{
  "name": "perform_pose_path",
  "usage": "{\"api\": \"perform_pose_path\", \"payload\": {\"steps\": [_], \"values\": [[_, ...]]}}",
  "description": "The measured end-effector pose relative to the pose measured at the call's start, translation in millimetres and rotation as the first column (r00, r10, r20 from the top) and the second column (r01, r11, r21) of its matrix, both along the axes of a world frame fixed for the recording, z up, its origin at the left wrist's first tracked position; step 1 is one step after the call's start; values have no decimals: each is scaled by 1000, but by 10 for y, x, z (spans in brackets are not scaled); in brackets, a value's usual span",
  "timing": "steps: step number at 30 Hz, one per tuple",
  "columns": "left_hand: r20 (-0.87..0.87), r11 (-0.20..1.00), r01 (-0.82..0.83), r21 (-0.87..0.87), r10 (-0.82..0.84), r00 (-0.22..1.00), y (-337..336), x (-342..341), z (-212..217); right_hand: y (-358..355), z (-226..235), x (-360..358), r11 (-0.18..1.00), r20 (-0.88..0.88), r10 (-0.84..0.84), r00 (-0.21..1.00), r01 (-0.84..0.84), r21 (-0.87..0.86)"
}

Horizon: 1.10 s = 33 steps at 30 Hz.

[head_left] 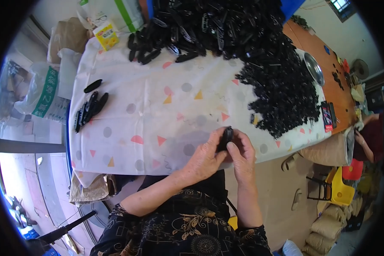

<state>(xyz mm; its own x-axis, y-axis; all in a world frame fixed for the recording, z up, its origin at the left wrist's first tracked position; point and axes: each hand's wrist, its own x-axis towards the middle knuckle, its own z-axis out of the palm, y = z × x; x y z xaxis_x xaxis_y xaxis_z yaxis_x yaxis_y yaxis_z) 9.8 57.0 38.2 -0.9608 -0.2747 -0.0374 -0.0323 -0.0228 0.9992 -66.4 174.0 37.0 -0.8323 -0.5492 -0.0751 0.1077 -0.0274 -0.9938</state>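
Near the table's front edge, my left hand (204, 158) and my right hand (242, 160) are closed together on a small black oval plastic piece (225, 140). The piece stands roughly upright between my fingertips, and its lower part is partly hidden by them. At the far side lies a big heap of long black plastic pieces (226, 30). Right of it spreads a heap of small black parts (281, 94), its edge just beyond my right hand. On the left of the table lie several long black pieces (89, 110) side by side, with a single one (93, 85) just behind them.
A patterned white cloth (149, 111) covers the table. A round metal dish (313, 69) and a red-and-black packet (327, 117) lie along its right edge. A yellow packet (106, 36) stands back left. Another person's hand (360, 139) shows at far right, above a yellow chair (342, 190).
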Motion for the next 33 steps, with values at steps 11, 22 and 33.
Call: {"api": "perform_pose_path", "payload": {"steps": [11,22,33], "values": [[-121,994,106,-13,-107,987,-172,-89,26,-99,11,-72,961,198,145,970,-91,-260],[5,892,170,-420,-186,983,-708,-380,243,-79,41,-453,992,-354,13,935,31,120],[-30,49,-40,-998,199,980,-1936,-1360,-57,41,-60,-946,631,-867,395,303,597,496]]}}
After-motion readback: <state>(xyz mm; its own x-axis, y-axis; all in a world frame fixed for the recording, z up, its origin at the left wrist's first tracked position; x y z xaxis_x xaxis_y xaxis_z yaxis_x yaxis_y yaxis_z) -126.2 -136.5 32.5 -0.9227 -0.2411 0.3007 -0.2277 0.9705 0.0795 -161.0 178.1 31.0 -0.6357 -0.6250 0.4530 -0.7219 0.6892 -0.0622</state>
